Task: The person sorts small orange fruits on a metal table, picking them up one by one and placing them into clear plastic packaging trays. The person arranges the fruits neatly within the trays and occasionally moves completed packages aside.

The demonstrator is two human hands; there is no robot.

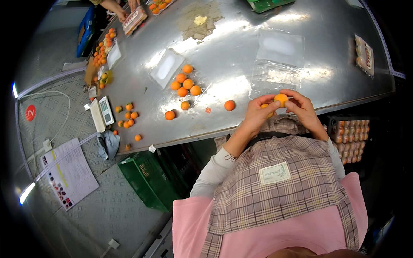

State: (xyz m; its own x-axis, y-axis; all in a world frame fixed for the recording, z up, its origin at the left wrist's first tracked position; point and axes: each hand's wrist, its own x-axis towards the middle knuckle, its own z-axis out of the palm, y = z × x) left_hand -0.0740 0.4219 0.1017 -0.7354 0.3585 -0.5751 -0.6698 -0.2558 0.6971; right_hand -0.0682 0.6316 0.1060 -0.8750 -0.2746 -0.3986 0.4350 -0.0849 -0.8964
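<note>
Both my hands are close together at the table's near edge, in front of the plaid apron. My right hand [304, 109] has its thumb and fingers closed round a small mandarin [281, 99]. My left hand [257, 112] curls round a second mandarin [267, 114], mostly hidden by the fingers; its fingertips also come near the first one. Just beyond my hands lies a clear plastic film bag [271, 79] with a white tray [279, 45] at its far end. A single mandarin [229, 105] rests on the metal left of my hands.
A group of mandarins [182, 92] lies beside another white tray [167, 69]. More mandarins surround a scale [106, 110] at the left. A wrapped pack [364, 56] sits far right. Another person's hands [122, 15] hold a pack. Green crates [150, 180] stand below the table.
</note>
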